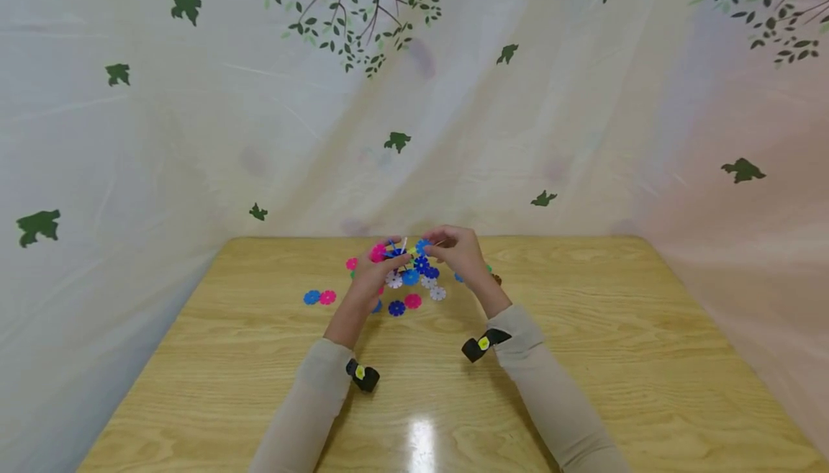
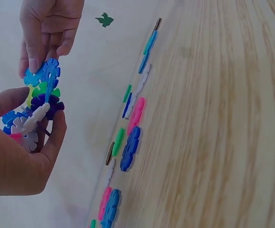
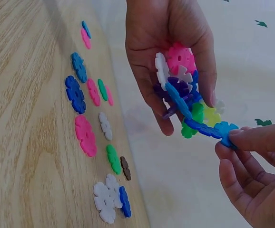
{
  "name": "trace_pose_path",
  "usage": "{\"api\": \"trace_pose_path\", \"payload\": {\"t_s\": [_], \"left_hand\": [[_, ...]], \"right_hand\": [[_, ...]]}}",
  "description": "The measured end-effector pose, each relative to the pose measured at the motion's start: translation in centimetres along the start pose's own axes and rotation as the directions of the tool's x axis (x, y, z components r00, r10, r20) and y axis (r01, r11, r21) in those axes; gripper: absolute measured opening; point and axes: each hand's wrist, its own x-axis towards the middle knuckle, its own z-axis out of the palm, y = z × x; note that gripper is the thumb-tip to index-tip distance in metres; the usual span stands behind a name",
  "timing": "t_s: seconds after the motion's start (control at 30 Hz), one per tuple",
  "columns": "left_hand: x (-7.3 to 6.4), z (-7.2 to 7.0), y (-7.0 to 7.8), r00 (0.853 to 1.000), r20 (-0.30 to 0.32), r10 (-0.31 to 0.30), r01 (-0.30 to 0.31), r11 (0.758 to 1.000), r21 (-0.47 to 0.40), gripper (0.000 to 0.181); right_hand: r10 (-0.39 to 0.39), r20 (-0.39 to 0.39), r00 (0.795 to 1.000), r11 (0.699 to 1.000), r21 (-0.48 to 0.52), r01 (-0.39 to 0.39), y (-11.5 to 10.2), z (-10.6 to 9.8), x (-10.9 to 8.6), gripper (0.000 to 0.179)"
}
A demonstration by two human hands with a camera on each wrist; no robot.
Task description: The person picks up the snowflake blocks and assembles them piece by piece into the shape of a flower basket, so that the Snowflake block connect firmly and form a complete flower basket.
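Note:
Held above the table, a cluster of interlocked flower-shaped plastic discs [image 3: 179,99] in blue, purple, green, yellow, white and pink rests in my left hand [image 1: 370,276], whose thumb and fingers curl around it. With thumb and fingertips, my right hand [image 1: 461,251] pinches a light blue disc [image 3: 224,132] at the cluster's outer end. This disc meets a darker blue disc [image 3: 201,128] that joins the green disc [image 3: 193,119]. In the left wrist view, a white disc [image 2: 35,118] stands on the near side of the cluster. My left palm hides part of it.
Loose flower discs lie scattered on the wooden table [image 1: 583,358] under and around the hands, among them a dark blue disc [image 1: 397,308] and a pink disc [image 1: 413,302]. Off to the left lie a blue and a pink disc [image 1: 328,297]. A printed cloth [image 1: 453,113] hangs behind the table.

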Motion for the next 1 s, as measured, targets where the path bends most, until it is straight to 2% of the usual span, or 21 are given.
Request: {"api": "trace_pose_path", "payload": {"t_s": [0.17,0.43,0.73,1.0], "left_hand": [[0.02,0.27,0.06,1.0,-0.01,0.004,-0.004,1.0,0.013,0.048],[0.06,0.34,0.17,1.0,-0.015,-0.01,0.011,1.0,0.018,0.046],[0.06,0.33,0.2,1.0,-0.01,0.004,-0.004,1.0,0.005,0.043],[-0.16,0.22,0.12,1.0,-0.008,0.014,-0.014,1.0,0.003,0.04]], "right_hand": [[-0.023,-0.008,1.0,0.999,-0.025,0.023,-0.08,0.08,0.03,0.016],[-0.014,-0.008,1.0,0.999,-0.037,0.014,-0.26,0.19,0.0,0.014],[-0.006,-0.019,1.0,1.0,0.005,0.006,-0.24,0.36,-0.27,0.018],[-0.006,-0.037,0.999,1.0,-0.006,0.006,-0.29,0.71,-0.49,0.017]]}}
